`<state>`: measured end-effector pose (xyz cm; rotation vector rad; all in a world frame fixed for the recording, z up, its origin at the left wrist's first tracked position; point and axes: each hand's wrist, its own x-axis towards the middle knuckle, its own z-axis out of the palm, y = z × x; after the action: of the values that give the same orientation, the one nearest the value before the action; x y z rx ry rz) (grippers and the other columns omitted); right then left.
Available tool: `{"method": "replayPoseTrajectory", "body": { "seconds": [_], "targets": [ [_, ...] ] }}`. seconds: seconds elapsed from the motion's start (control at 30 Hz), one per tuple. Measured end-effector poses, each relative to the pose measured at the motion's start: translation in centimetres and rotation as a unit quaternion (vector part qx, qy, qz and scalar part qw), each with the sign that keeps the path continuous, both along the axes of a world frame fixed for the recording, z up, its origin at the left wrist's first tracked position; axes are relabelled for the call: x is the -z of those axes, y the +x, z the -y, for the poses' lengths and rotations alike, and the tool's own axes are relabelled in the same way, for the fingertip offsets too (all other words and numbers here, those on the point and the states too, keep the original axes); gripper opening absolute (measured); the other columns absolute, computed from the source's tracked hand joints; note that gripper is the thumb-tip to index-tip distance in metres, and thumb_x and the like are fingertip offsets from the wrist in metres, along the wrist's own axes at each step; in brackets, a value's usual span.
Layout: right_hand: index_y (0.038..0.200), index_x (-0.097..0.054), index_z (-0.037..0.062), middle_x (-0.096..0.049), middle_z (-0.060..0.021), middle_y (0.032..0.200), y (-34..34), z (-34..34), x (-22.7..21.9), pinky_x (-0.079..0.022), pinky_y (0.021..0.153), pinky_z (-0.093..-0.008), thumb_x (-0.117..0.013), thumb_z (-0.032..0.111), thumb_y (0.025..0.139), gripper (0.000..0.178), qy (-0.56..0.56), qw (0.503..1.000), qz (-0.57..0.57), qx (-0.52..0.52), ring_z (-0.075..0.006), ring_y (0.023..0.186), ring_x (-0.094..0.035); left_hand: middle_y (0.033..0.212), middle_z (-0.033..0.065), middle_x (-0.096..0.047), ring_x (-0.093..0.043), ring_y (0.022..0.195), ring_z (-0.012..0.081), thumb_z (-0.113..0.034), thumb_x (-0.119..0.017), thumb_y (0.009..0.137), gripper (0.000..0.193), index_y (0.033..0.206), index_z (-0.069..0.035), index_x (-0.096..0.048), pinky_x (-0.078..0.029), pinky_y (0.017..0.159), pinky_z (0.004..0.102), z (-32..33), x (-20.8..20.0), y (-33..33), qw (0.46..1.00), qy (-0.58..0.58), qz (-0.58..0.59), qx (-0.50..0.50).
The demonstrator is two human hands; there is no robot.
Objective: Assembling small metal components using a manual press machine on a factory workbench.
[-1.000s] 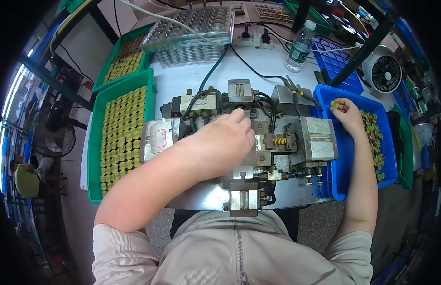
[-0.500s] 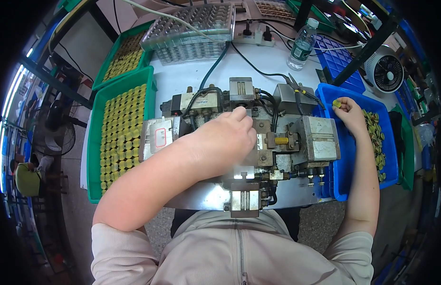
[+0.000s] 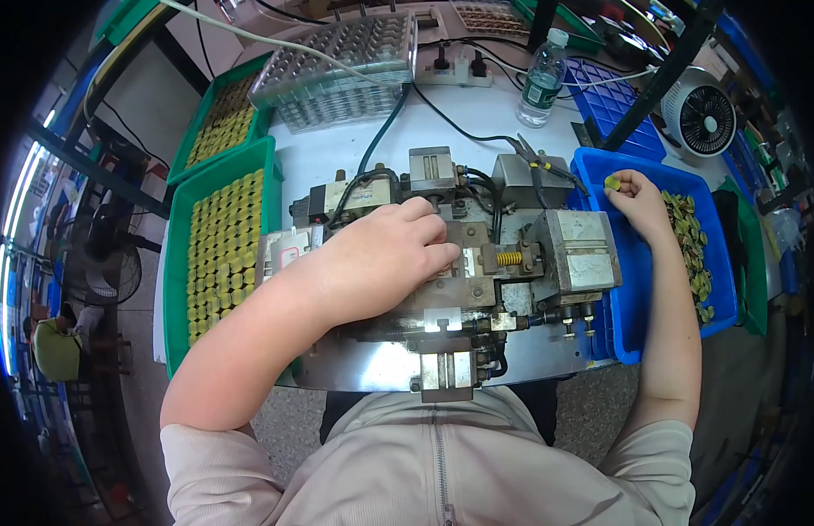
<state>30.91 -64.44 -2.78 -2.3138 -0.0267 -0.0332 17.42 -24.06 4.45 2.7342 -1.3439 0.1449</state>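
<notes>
Brass piece point(image 3: 612, 182) sits pinched in the right hand point(image 3: 639, 195); left hand point(image 3: 394, 256) lies loosely curled, seemingly empty, on the machine point(image 3: 512, 254).

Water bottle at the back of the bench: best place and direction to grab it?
Grip the water bottle around its clear mid-body, below the white cap, coming from the front right. It stands upright, so a side wrap suits it. The power strip sits close on its left and the blue tray on its right, so keep the fingers tight to the body.
</notes>
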Motion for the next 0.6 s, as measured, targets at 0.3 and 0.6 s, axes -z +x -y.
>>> {"method": "replayPoseTrajectory", "body": {
  "seconds": [0.3, 0.6],
  "targets": [
    [0.112, -0.064, -0.0012, -0.067, -0.0058, 0.095, -0.3, -0.1, -0.5, -0.049, 0.077, -0.0208, -0.07, 0.005, 0.085, 0.029, 0.001, 1.0, 0.003, 0.001, -0.0098, 0.081, -0.059, 0.1, 0.0118, -0.06, -0.053, 0.097, 0.0272, -0.011, -0.056, 0.086, 0.018, 0.101, -0.003, -0.063, -0.05, 0.088, 0.0344, 0.8, -0.5, -0.2, 0.998, 0.043, -0.038, -0.021],
    [0.112, -0.064, -0.0013, -0.067, -0.0059, 0.095, -0.3, -0.1, -0.4, -0.048, 0.076, -0.0204, -0.069, 0.005, 0.085, 0.029, 0.006, 1.0, 0.003, 0.001, -0.0095, 0.08, -0.058, 0.099, 0.0147, -0.06, -0.053, 0.098, 0.029, -0.01, -0.056, 0.086, 0.018, 0.099, -0.001, -0.063, -0.05, 0.088, 0.0352, 1.3, -0.8, -0.5, 0.998, 0.049, -0.038, -0.031]
  ]
}}
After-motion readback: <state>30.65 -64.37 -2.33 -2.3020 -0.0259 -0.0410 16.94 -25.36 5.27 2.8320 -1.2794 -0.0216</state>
